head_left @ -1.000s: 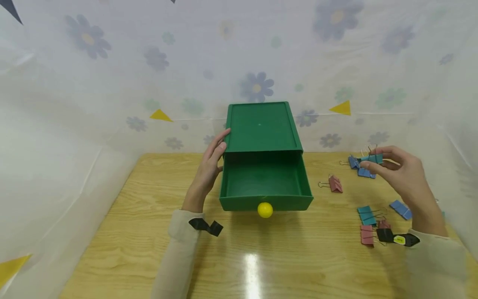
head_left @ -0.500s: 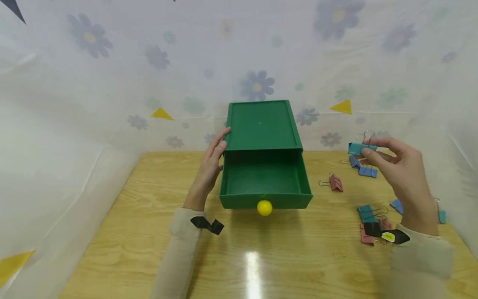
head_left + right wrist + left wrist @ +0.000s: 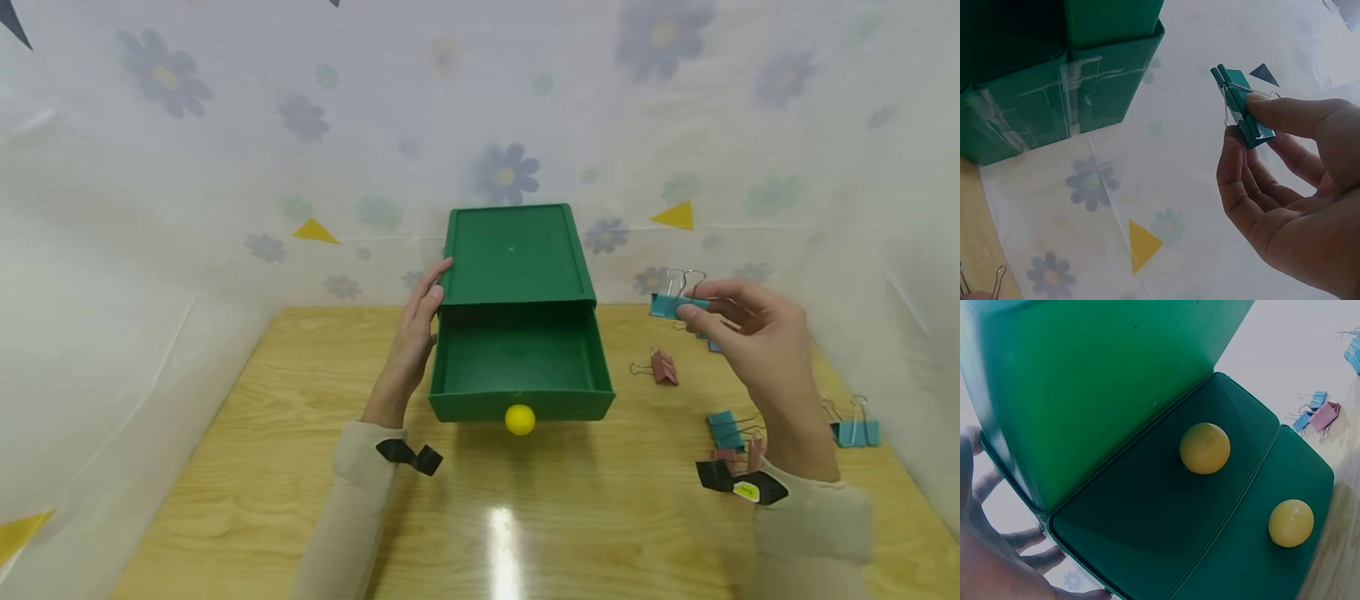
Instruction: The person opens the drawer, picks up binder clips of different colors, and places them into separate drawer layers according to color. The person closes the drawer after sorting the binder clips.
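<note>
**Holding teal binder clip (image 3: 664,306) in right hand (image 3: 772,346)**

Pinched between thumb and fingers, handles up, raised above wooden table (image 3: 247,483), to the right of green drawer unit (image 3: 513,254) and apart from it. Resting left hand (image 3: 411,342) against the unit's left side, fingers spread. Can see top drawer (image 3: 480,407) pulled out, yellow knob (image 3: 520,420) on front; two drawers below closed, per left wrist view. Also seeing pink clip (image 3: 664,367) near right hand, blue clips (image 3: 715,345) part-hidden behind it, more teal and pink clips (image 3: 726,431) closer in, flowered sheet (image 3: 375,150) behind.
</note>
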`<action>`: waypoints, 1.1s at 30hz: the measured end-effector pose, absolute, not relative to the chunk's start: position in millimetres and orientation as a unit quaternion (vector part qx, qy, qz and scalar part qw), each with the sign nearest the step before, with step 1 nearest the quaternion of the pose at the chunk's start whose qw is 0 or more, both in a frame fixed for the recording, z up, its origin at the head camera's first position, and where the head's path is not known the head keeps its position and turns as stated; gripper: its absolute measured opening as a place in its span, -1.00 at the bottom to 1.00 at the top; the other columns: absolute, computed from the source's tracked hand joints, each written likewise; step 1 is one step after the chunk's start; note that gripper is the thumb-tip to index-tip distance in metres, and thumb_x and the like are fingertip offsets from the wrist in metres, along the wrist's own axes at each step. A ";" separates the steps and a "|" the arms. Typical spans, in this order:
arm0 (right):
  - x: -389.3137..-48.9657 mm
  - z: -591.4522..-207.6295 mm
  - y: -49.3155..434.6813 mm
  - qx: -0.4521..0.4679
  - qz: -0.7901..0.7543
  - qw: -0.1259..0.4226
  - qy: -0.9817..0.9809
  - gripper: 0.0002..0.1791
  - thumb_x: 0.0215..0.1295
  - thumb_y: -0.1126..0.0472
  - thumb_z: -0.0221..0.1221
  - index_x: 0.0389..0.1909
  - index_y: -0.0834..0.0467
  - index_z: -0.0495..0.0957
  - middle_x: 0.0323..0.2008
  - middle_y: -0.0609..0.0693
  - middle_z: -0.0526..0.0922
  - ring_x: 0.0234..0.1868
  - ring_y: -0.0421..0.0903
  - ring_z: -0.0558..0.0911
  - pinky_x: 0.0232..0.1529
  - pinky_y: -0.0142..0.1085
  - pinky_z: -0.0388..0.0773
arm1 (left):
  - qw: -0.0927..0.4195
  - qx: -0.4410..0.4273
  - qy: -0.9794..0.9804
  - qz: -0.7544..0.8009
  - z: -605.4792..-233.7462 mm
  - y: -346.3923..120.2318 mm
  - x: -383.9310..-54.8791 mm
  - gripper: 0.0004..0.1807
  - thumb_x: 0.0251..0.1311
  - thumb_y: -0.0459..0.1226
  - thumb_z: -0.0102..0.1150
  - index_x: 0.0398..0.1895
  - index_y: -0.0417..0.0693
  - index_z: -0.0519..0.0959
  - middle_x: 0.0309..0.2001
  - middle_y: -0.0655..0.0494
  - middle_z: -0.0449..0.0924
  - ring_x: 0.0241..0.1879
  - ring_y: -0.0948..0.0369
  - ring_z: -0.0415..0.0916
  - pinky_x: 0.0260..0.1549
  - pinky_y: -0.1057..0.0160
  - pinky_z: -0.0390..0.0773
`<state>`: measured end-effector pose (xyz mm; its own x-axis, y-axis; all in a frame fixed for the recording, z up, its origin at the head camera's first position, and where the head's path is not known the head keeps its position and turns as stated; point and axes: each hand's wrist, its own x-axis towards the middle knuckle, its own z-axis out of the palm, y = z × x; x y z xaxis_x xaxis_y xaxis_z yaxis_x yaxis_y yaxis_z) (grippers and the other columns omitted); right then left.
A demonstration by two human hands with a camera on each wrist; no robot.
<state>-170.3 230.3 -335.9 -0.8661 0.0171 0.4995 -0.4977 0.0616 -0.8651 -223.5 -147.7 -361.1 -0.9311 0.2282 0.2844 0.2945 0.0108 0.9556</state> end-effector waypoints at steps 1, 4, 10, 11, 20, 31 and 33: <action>-169.5 -335.4 227.4 0.176 0.655 0.199 -0.708 -0.73 0.11 0.55 0.23 -0.13 0.49 0.54 -0.15 0.20 0.58 -0.25 -0.07 0.64 -0.32 -0.42 0.55 | 0.025 -0.185 -0.711 -0.678 -361.0 -147.6 -223.3 -0.50 0.48 -0.06 -0.31 0.46 0.24 0.13 0.46 0.30 -0.08 0.39 0.02 -0.03 0.09 -0.39 0.11; -167.1 -333.0 219.4 0.187 0.631 0.208 -0.724 -0.73 0.10 0.56 0.22 -0.13 0.49 0.54 -0.15 0.21 0.58 -0.25 -0.07 0.62 -0.25 -0.43 0.55 | 0.029 -0.187 -0.713 -0.675 -361.0 -147.3 -223.2 -0.50 0.49 -0.06 -0.32 0.46 0.23 0.13 0.46 0.30 -0.08 0.39 0.03 -0.04 0.09 -0.39 0.11; -162.0 -328.9 201.9 0.205 0.613 0.203 -0.736 -0.72 0.10 0.55 0.24 -0.12 0.45 0.57 -0.17 0.19 0.60 -0.23 -0.07 0.64 -0.26 -0.42 0.56 | 0.035 -0.190 -0.719 -0.668 -361.2 -148.9 -223.3 -0.50 0.49 -0.07 -0.32 0.45 0.23 0.13 0.46 0.30 -0.08 0.39 0.04 -0.04 0.07 -0.39 0.14; -161.0 -328.7 198.7 0.209 0.616 0.197 -0.733 -0.72 0.10 0.55 0.23 -0.12 0.44 0.57 -0.17 0.18 0.60 -0.23 -0.06 0.64 -0.24 -0.41 0.56 | 0.035 -0.191 -0.718 -0.668 -361.4 -149.2 -223.6 -0.50 0.49 -0.07 -0.31 0.45 0.23 0.13 0.46 0.29 -0.08 0.39 0.04 -0.03 0.07 -0.39 0.14; -156.2 -333.0 174.1 0.224 0.593 0.162 -0.756 -0.71 0.19 0.49 0.19 -0.05 0.31 0.58 -0.20 0.12 0.66 -0.45 -0.11 0.64 -0.63 -0.37 0.45 | 0.032 -0.197 -0.714 -0.671 -361.7 -148.9 -224.0 -0.50 0.49 -0.09 -0.30 0.45 0.20 0.14 0.46 0.27 -0.08 0.38 0.03 -0.01 0.05 -0.37 0.18; -151.2 -326.4 161.7 0.248 0.584 0.148 -0.758 -0.70 0.25 0.47 0.14 0.01 0.32 0.54 -0.09 0.13 0.60 -0.22 -0.03 0.66 -0.17 -0.26 0.59 | 0.040 -0.200 -0.714 -0.670 -359.9 -140.2 -226.7 -0.50 0.48 -0.07 -0.29 0.45 0.19 0.15 0.46 0.28 -0.05 0.36 0.02 0.03 0.04 -0.36 0.21; -151.0 -325.0 161.2 0.260 0.577 0.140 -0.761 -0.70 0.26 0.48 0.12 0.02 0.31 0.53 -0.07 0.13 0.59 -0.19 -0.04 0.65 -0.18 -0.27 0.59 | 0.040 -0.202 -0.712 -0.671 -360.1 -138.7 -226.5 -0.50 0.48 -0.08 -0.29 0.45 0.18 0.15 0.46 0.27 -0.06 0.37 0.02 0.02 0.04 -0.37 0.20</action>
